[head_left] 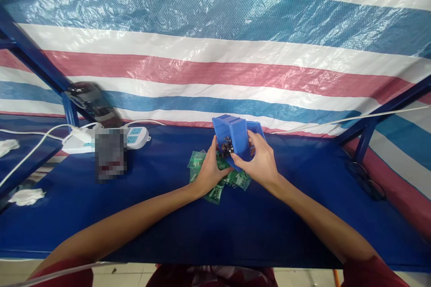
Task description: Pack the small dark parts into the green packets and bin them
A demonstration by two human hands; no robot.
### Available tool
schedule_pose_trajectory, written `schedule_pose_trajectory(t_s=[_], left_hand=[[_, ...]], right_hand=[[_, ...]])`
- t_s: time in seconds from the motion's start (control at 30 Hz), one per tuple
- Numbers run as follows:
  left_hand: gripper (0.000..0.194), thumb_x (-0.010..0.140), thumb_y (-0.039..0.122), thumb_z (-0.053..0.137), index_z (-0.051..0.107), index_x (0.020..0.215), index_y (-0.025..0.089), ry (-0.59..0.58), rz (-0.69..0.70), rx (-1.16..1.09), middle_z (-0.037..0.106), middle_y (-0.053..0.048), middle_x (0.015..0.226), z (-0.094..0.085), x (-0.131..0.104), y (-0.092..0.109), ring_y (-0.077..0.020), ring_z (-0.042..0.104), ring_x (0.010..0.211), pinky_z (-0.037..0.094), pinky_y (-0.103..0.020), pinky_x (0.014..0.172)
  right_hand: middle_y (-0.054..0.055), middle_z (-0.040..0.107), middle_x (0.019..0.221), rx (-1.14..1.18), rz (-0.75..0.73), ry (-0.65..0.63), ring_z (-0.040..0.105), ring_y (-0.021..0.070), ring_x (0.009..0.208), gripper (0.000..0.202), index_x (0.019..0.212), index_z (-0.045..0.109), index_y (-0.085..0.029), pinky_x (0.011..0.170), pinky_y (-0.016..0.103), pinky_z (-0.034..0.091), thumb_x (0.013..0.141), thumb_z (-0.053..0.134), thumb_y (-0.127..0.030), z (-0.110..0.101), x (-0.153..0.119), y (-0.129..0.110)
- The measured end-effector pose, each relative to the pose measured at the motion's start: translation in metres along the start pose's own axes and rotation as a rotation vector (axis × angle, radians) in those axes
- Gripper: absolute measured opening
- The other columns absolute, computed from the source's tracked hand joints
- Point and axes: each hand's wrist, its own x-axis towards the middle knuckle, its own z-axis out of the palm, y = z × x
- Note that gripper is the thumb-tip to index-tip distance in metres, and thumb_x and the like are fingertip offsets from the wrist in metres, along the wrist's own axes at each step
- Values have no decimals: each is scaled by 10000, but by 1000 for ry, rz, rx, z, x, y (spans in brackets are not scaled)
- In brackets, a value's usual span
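A blue plastic parts bin (240, 136) is tilted up between my hands, its opening toward me. Small dark and metallic parts (227, 147) lie inside it, too small to name. My left hand (210, 171) is closed round the bin's left side, fingers along the wall and thumb below. With my right hand (261, 161) I grip the bin's right wall, thumb in front and fingers behind. A second blue bin (256, 128) shows partly behind my right fingers. Under and around my hands, several clear bags of small screw-like pieces (213, 193) lie on the blue table (188, 228).
To the left, a white power strip (138, 138) with plugged cables lies behind a blurred-out object (110, 154). A dark bottle-like item (96, 103) leans at the back left. Crumpled white tissue (27, 196) lies far left; glasses (367, 181) rest far right. A striped sheet (218, 67) hangs behind.
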Motion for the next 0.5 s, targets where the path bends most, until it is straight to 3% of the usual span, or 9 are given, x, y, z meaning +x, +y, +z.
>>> schedule_pose_trajectory(t_s=[0.13, 0.3, 0.4, 0.5], left_hand=[[1051, 728, 293, 717, -15, 1483, 253, -36, -19, -89, 500, -136, 1302, 2, 1, 0, -276, 551, 1121, 486, -399, 885], [736, 736, 224, 685, 317, 1374, 207, 1, -41, -110, 632, -82, 1033, 0, 2, 2, -239, 628, 913, 528, -364, 758], [489, 749, 250, 666, 503, 1205, 183, -4, -17, -129, 642, -74, 941, 1, 1, 0, -251, 632, 881, 527, -401, 794], [433, 749, 320, 674, 556, 1143, 185, 5, 27, -192, 629, -95, 1044, 2, 1, -4, -290, 606, 1004, 502, -432, 891]], right_hand=[[114, 603, 995, -82, -101, 28, 616, 257, 847, 630, 1277, 475, -166, 692, 370, 545, 736, 617, -456, 6, -6, -2], [129, 607, 948, -149, -405, 188, 614, 239, 814, 583, 1280, 463, -111, 677, 348, 539, 783, 582, -393, 11, -11, -4], [130, 615, 906, -174, -579, 240, 610, 225, 777, 560, 1290, 460, -83, 665, 346, 532, 810, 562, -352, 6, -12, -7], [137, 621, 916, -186, -703, 267, 614, 230, 777, 584, 1325, 439, -86, 661, 361, 529, 827, 551, -369, -4, -13, -8]])
